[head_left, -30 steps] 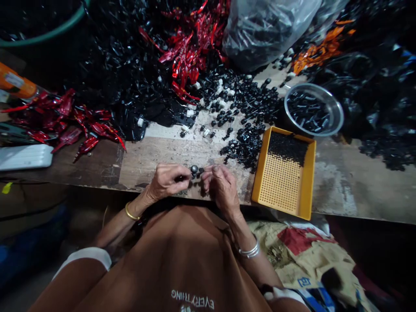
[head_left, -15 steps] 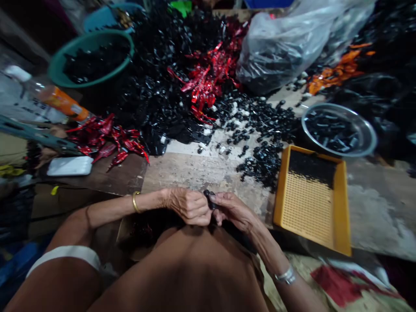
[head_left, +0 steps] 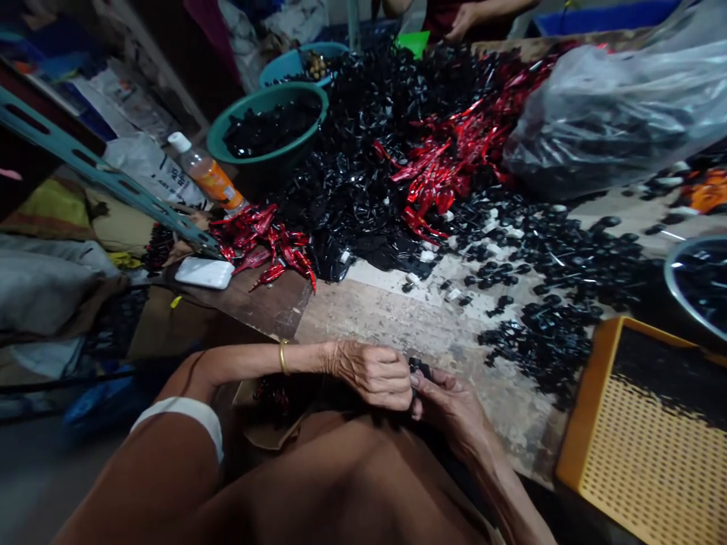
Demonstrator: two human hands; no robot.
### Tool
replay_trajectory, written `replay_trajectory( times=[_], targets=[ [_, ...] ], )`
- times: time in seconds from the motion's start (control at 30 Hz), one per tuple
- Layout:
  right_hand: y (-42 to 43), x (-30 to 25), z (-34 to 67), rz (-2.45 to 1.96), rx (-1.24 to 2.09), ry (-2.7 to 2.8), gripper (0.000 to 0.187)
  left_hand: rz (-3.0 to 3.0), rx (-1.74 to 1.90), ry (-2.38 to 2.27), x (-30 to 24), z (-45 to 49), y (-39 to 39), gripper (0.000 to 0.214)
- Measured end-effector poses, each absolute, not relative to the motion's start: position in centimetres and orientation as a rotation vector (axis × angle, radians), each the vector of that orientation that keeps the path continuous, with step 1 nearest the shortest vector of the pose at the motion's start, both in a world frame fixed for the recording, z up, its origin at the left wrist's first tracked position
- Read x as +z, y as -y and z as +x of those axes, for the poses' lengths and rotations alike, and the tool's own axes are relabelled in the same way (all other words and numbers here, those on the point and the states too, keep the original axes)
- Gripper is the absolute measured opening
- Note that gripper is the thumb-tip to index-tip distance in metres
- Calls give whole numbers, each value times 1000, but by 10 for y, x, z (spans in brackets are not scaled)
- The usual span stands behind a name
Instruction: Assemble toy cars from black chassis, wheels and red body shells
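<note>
My left hand point(head_left: 378, 376), with a gold bangle on its wrist, is curled into a fist at the table's front edge. Against it, my right hand point(head_left: 446, 393) pinches a small black plastic part point(head_left: 419, 368) between thumb and fingers. The part touches the knuckles of the left hand, and what lies inside that fist is hidden. Beyond the hands, small black parts point(head_left: 545, 333) lie in a loose heap with white pieces among them. Shiny red parts point(head_left: 454, 159) rest on a large black pile point(head_left: 363, 182).
A yellow perforated tray point(head_left: 585, 409) stands at right, beside a metal bowl point(head_left: 673, 276). Behind are a clear plastic bag point(head_left: 613, 121), a green basin point(head_left: 213, 144), a bottle point(head_left: 210, 178) and a white box point(head_left: 204, 273). Another person's hand point(head_left: 463, 21) shows at the far side.
The view has swung left, so everything sits further right in the picture. Both hands stay together around the black part, and the other person's hand has come into view.
</note>
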State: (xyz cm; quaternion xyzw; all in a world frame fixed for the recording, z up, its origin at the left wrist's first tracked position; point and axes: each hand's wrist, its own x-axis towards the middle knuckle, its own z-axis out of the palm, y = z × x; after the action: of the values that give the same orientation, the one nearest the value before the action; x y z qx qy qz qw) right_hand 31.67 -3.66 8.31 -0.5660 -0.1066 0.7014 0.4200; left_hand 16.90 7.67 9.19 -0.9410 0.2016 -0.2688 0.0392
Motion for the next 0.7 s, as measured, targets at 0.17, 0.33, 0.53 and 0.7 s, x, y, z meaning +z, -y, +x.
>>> replay_trajectory(
  times=[0.17, 0.33, 0.53, 0.7],
  targets=[
    [36, 90, 319, -1460, 1544, 251, 43, -2931, -861, -121, 89, 151, -63, 11],
    [41, 89, 330, -1479, 1305, 202, 45, -2659, -987, 1033, 91, 89, -89, 20],
    [44, 77, 333, -1473, 1334, 244, 44, -2224, -474, 2000, 80, 24, -146, 21],
    [46, 78, 335, -1422, 1317, 277, 40, -2285, -615, 2018, 76, 14, -156, 22]
  ],
)
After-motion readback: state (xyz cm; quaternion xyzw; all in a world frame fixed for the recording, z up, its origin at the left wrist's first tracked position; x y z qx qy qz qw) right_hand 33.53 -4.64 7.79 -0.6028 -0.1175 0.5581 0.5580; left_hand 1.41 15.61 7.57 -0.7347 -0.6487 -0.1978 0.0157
